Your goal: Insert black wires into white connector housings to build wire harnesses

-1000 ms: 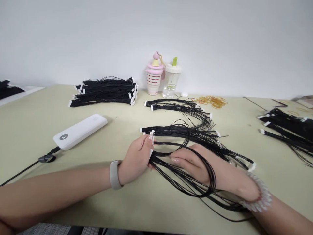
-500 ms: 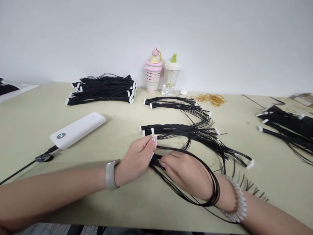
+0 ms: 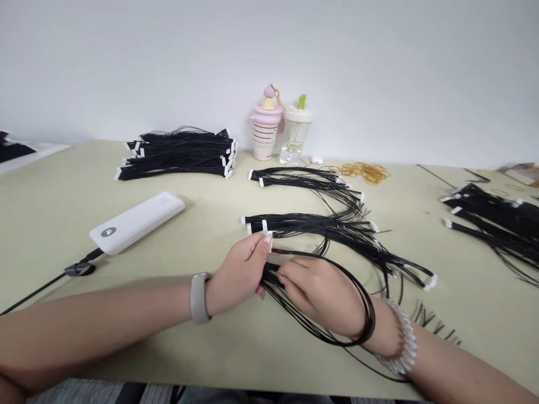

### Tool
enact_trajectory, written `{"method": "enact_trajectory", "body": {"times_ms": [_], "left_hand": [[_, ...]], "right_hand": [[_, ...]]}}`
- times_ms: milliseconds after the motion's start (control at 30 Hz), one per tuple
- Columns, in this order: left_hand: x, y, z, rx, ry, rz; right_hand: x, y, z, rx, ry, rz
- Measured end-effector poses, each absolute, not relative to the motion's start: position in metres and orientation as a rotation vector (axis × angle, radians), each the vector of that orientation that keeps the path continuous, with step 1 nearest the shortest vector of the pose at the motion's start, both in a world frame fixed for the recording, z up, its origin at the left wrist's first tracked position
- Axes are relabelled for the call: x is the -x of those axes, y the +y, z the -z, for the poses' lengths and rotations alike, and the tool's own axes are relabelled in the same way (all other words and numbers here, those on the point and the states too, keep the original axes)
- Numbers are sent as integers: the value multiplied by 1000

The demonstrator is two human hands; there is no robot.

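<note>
My left hand pinches the white-tipped ends of a bundle of thin black wires near the table's front middle. My right hand is closed on the same bundle right beside it, and the wires loop over the back of that hand and round the wrist. A grey band sits on my left wrist, a clear beaded bracelet on the right. Just beyond my hands lie two more loose fans of black wires with white connectors.
A white power bank with a cable lies at the left. A neat stack of wire bundles sits behind it. Two drink cups and a heap of rubber bands stand by the wall. More wires lie at the right.
My right hand has slid left along the bundle to meet my left hand and closed on it. The wire loop has tightened round my right wrist.
</note>
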State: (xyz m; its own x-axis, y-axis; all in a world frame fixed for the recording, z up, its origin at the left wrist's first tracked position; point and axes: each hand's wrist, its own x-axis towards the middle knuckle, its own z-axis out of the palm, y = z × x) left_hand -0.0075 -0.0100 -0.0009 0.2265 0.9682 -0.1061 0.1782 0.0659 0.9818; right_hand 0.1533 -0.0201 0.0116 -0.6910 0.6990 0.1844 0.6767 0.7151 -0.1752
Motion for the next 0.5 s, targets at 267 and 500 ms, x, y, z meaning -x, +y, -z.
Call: {"method": "enact_trajectory", "body": {"times_ms": [267, 500], "left_hand": [[8, -11, -6, -1386, 1195, -845], [8, -11, 1, -1346, 1232, -894]], "right_hand": [[-179, -5, -22, 1294, -2651, -82], [-212, 13, -51, 1525, -2398, -163]]}}
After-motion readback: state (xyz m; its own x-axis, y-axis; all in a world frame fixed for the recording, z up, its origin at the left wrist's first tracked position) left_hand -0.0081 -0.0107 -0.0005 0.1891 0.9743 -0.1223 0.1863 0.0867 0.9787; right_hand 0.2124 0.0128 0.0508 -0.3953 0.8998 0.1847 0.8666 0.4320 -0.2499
